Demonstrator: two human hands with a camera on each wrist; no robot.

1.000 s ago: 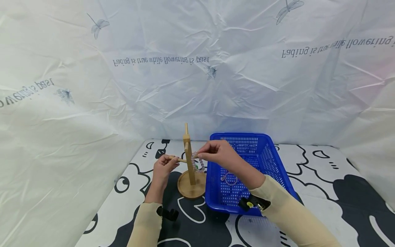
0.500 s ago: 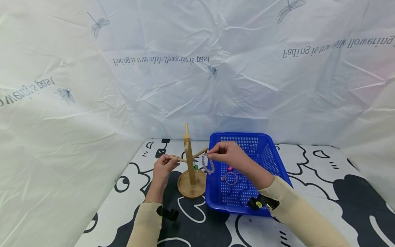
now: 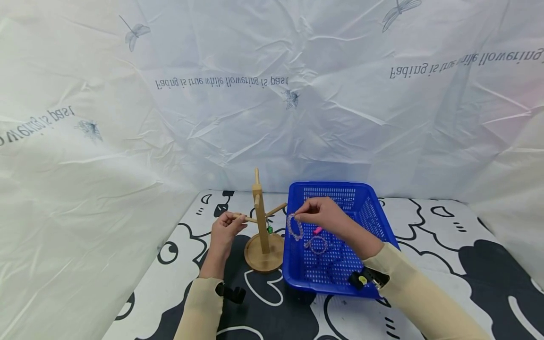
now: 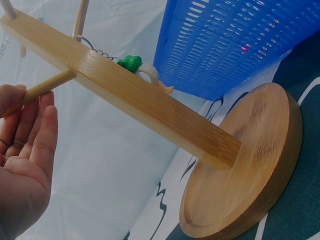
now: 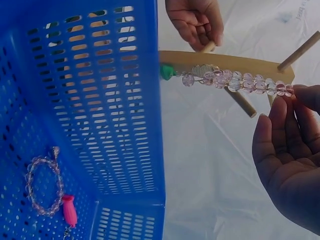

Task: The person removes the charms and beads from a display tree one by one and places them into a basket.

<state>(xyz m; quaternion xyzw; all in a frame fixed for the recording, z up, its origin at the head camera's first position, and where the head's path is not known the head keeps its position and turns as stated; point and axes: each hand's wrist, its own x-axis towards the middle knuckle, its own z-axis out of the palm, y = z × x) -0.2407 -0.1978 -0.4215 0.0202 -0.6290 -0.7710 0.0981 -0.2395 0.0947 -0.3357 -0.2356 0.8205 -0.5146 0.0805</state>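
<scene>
Between thumb and fingertips, my right hand (image 3: 325, 215) pinches a pale pink beaded bracelet (image 3: 295, 228), which dangles over the near-left rim of the blue basket. In the right wrist view the clear and pink beads (image 5: 250, 83) run in a line from the fingertips. My left hand (image 3: 226, 228) grips one peg (image 4: 45, 89) of a wooden stand (image 3: 264, 222) with a round base (image 3: 255, 259). A keychain with a green charm (image 4: 131, 63) hangs from another peg on the far side of the post.
The blue plastic basket (image 3: 293, 283) stands right of the stand. Inside it lie another pink beaded bracelet (image 5: 44, 186) and a bright pink charm (image 5: 70, 211). A black-and-white patterned cloth (image 3: 263, 297) covers the table, and white sheeting (image 3: 238, 141) hangs behind.
My right hand has drawn the bracelet rightward, away from the stand's right peg to over the basket's edge. The left hand has stayed on its peg.
</scene>
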